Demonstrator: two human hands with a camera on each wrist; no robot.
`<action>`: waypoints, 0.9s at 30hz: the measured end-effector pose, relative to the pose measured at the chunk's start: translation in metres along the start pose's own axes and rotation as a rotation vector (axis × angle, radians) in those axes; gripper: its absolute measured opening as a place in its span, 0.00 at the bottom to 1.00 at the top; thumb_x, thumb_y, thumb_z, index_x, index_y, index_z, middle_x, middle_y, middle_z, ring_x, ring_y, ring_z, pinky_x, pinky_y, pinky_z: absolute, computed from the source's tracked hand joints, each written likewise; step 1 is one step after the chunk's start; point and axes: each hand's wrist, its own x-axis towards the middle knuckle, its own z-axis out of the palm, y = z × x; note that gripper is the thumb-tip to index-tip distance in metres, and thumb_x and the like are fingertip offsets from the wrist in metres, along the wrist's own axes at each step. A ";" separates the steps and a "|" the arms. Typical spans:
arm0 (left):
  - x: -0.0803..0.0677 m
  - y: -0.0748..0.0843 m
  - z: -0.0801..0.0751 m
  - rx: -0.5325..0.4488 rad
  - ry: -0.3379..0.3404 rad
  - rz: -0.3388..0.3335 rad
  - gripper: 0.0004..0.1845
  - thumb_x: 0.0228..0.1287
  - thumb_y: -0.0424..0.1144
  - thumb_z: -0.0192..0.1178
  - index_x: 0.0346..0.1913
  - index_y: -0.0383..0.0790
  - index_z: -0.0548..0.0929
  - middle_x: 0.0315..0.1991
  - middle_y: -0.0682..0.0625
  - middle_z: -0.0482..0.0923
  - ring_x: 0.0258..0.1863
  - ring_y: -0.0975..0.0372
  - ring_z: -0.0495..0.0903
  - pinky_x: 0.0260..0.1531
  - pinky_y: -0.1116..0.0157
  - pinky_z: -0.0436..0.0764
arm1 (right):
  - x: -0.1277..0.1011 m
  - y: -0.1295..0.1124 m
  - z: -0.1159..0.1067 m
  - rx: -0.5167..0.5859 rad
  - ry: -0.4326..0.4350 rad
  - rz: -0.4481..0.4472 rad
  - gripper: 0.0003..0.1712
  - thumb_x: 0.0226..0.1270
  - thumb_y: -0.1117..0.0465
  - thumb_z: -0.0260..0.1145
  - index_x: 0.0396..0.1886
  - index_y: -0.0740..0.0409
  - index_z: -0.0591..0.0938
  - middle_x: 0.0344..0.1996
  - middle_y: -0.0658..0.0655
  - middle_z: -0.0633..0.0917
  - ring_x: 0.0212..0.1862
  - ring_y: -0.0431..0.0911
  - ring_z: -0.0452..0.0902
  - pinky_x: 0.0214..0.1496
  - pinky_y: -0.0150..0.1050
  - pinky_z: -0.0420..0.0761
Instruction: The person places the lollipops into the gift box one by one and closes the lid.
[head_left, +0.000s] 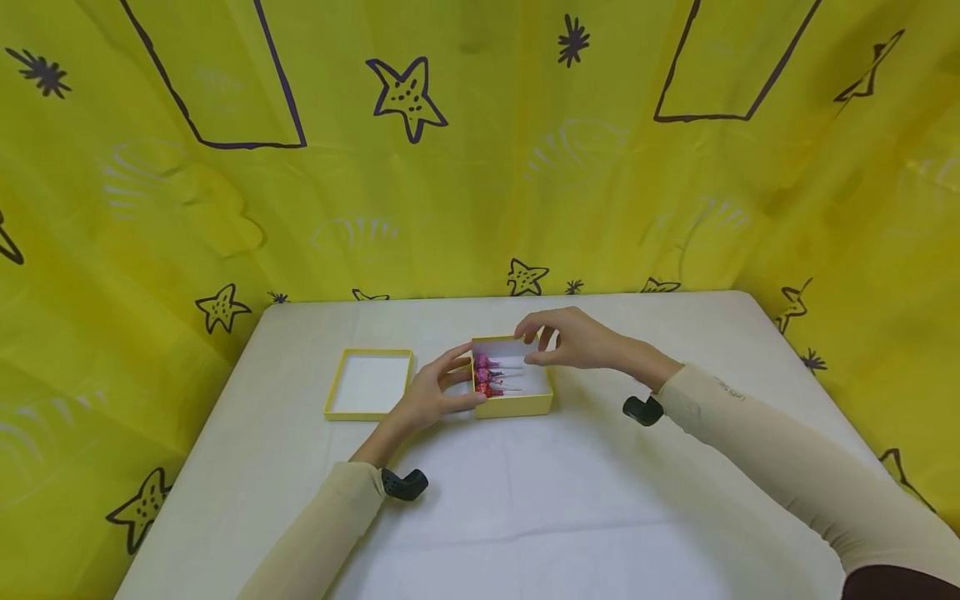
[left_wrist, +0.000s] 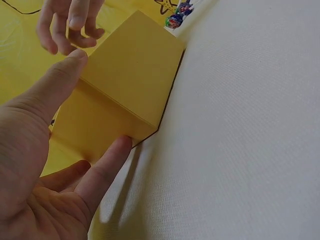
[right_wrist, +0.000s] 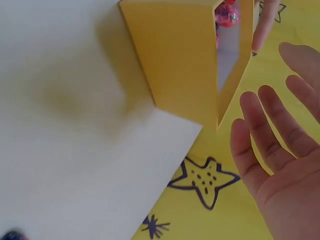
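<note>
An open yellow box (head_left: 513, 407) with a white inside stands on the table. Several lollipops (head_left: 487, 375) in pink and red wrappers lie in it, wrapped ends to the left, white sticks to the right. My left hand (head_left: 429, 400) holds the box at its left end, thumb near the front corner and a fingertip against the left wall in the left wrist view. Over the box's right part hovers my right hand (head_left: 577, 337), fingers loosely bent and apart, and the right wrist view shows nothing in it.
Left of the box lies its shallow yellow lid (head_left: 369, 417), white inside up. Another wrapped lollipop (left_wrist: 174, 21) is on the table, seen at the top of the left wrist view. A yellow curtain (head_left: 480, 183) with starfish drawings surrounds the white table (head_left: 555, 500).
</note>
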 end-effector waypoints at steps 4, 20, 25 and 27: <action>0.001 -0.001 0.000 0.002 0.002 0.005 0.49 0.59 0.40 0.77 0.80 0.52 0.62 0.75 0.41 0.66 0.70 0.48 0.72 0.67 0.50 0.73 | -0.013 0.006 -0.010 -0.012 0.046 0.012 0.19 0.64 0.63 0.76 0.54 0.59 0.85 0.43 0.60 0.88 0.39 0.46 0.84 0.38 0.39 0.85; 0.002 -0.003 0.002 -0.006 -0.004 0.030 0.50 0.58 0.37 0.77 0.81 0.48 0.61 0.74 0.40 0.67 0.69 0.48 0.73 0.65 0.51 0.75 | -0.082 0.043 -0.040 -0.090 0.063 0.193 0.22 0.65 0.58 0.76 0.57 0.54 0.83 0.45 0.53 0.86 0.43 0.45 0.83 0.41 0.39 0.85; 0.002 -0.004 0.002 -0.018 -0.003 0.025 0.49 0.59 0.37 0.77 0.80 0.49 0.61 0.75 0.40 0.66 0.70 0.48 0.73 0.65 0.51 0.76 | -0.106 0.058 -0.048 -0.123 0.088 0.216 0.23 0.64 0.60 0.77 0.58 0.55 0.83 0.45 0.56 0.86 0.43 0.47 0.83 0.40 0.37 0.85; 0.002 -0.003 0.001 -0.021 -0.002 0.021 0.49 0.59 0.37 0.77 0.80 0.50 0.62 0.75 0.40 0.66 0.70 0.48 0.72 0.65 0.51 0.76 | -0.115 0.063 -0.051 -0.121 0.094 0.239 0.24 0.64 0.61 0.77 0.58 0.56 0.82 0.46 0.59 0.86 0.44 0.49 0.83 0.39 0.37 0.85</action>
